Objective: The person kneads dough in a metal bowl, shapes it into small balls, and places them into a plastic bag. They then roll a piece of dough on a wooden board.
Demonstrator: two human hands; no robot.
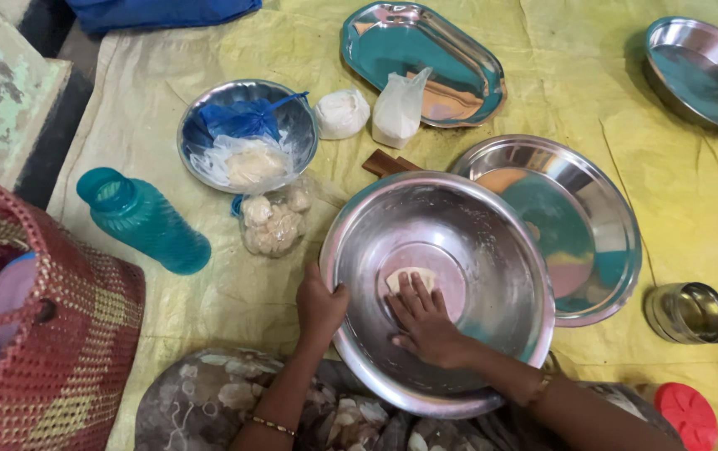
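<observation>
A large steel bowl point(492, 242) rests tilted against my lap on a yellow sheet. My left hand point(319, 305) grips its near left rim. Inside the bowl, my right hand point(422, 321) lies flat with its fingers pressing a small pale piece of dough point(413, 276) against the bottom.
A wide steel plate point(601, 209) sits just right of the bowl, a small steel cup point(690, 312) and a red lid point(689, 411) further right. Behind are a bowl point(296, 117) holding blue and white bags, a clear bag of pale lumps point(274, 219), a teal bottle point(143, 221), an oval tray point(459, 58), and a woven basket point(58, 351) at left.
</observation>
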